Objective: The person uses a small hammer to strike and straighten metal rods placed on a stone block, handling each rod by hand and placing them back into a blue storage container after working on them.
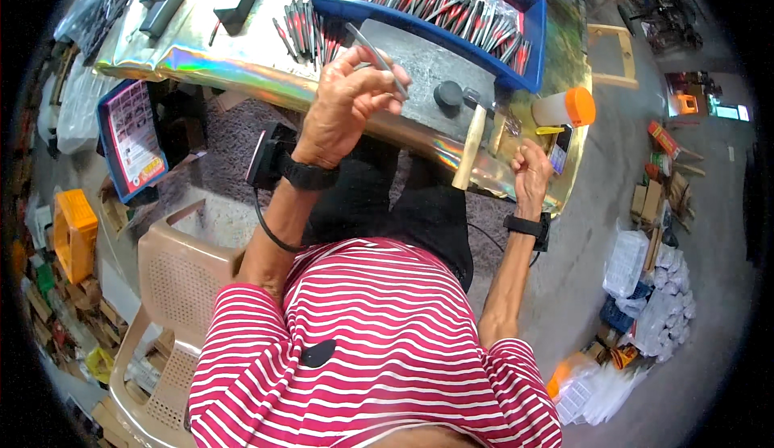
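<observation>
My left hand [355, 93] is raised over the near edge of the foil-covered table, its fingers closed on a slim grey strip [377, 57] with a narrow end. Behind that hand lies a grey metal plate [415, 101] bearing a round black block [448, 95]. A pale wooden handle [470, 148] slants over the table edge, with a dark piece at its far end. My right hand [530, 172] is at the table's right front corner, fingers curled together; anything in them is too small to make out. Just beyond it is a small pile of tiny brownish pieces [509, 125].
A blue tray [419, 19] holds many slim red, black and grey pieces; similar pieces [310, 35] lie beside it. An orange-lidded jar [563, 108], a yellow item [550, 130] and a phone-like object [560, 148] are at right. A plastic chair [189, 275] stands at left.
</observation>
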A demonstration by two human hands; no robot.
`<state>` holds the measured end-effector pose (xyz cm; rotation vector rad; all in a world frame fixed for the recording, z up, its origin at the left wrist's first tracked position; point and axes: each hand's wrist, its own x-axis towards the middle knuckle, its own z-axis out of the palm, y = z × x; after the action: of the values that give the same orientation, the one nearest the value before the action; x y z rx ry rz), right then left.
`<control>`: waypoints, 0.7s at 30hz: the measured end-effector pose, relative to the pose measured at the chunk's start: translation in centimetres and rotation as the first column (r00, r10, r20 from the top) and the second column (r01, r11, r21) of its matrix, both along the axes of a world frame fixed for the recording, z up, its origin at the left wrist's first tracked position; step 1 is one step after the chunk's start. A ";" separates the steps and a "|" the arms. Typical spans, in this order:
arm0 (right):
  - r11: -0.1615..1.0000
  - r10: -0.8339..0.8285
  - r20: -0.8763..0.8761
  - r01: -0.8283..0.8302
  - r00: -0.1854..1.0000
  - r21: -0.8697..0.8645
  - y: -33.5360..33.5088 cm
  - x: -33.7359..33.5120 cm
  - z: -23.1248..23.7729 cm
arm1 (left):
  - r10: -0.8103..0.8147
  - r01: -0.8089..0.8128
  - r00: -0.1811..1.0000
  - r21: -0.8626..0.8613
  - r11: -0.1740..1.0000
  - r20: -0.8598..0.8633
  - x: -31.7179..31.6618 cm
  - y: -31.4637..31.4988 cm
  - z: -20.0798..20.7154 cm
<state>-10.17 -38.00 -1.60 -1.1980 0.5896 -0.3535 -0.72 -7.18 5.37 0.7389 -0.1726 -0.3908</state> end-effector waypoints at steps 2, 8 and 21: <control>0.996 0.078 0.051 -0.080 0.996 0.041 2.0 0.1 2.0 | -0.060 0.060 0.998 -0.022 0.998 0.006 -0.3 -0.7 0.3; 0.952 0.265 0.204 -0.289 0.942 0.099 9.1 0.6 7.7 | -0.150 0.148 0.988 -0.055 0.988 -0.032 -1.9 -2.8 1.1; 0.939 0.310 0.255 -0.253 0.916 -0.232 14.4 0.0 9.7 | -0.232 0.209 0.958 -0.146 0.967 -0.168 -4.0 -4.2 1.3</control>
<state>-10.13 -23.62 8.06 -1.3690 0.1239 -0.3363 -4.70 -11.38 6.67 0.5556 -0.1044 -0.6531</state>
